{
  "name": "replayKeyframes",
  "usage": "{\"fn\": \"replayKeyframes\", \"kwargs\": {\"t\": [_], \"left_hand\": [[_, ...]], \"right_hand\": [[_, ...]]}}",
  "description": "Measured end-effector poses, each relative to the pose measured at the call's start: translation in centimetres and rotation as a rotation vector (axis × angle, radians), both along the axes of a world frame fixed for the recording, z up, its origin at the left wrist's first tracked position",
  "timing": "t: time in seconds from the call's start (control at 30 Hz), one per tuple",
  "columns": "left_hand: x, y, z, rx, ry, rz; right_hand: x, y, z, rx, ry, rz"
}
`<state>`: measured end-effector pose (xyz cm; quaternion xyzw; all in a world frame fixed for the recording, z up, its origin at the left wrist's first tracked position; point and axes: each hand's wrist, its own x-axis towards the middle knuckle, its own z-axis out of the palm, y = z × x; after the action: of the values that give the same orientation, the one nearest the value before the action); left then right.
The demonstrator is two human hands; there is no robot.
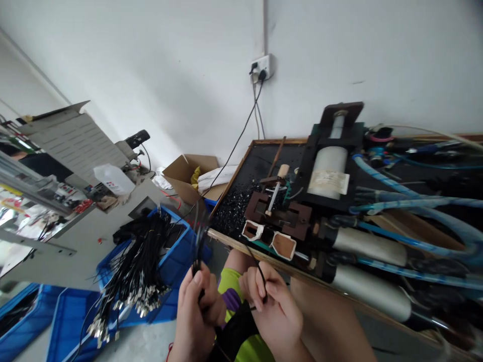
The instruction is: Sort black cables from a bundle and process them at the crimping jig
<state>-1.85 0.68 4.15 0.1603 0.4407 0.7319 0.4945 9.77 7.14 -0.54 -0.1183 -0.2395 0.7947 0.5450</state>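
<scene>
My left hand [202,301] is closed around a small bunch of black cables [197,251], whose upper ends stick up blurred above the fist. To its right, my right hand [271,296] pinches a single thin black cable [260,271] between thumb and fingers. Both hands are over my lap, just in front of the bench edge. Beyond the right hand stands a pneumatic press fixture [279,216] with brown metal blocks and a rod. Black scraps [234,206] are scattered on the bench beside it.
A blue crate [184,236] at left is heaped with black cables with metal connectors [143,271]. More blue bins [70,322] stand lower left. An open cardboard box [181,176] sits behind. Air cylinders [370,286] and blue hoses [422,203] crowd the bench's right side.
</scene>
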Motion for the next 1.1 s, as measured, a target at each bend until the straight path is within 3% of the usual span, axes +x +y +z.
{"fn": "replayKeyframes", "kwargs": {"t": [0.13, 0.6, 1.1], "left_hand": [[-1.2, -0.2, 0.1, 0.088, -0.037, -0.084], [-0.3, 1.7, 0.0, 0.083, -0.079, -0.078], [-0.3, 1.9, -0.5, 0.049, -0.091, -0.073]], "right_hand": [[-0.8, 0.3, -0.2, -0.086, 0.000, -0.029], [-2.3, 1.2, -0.7, -0.342, 0.084, -0.072], [-2.6, 1.7, -0.7, -0.269, 0.200, 0.036]]}}
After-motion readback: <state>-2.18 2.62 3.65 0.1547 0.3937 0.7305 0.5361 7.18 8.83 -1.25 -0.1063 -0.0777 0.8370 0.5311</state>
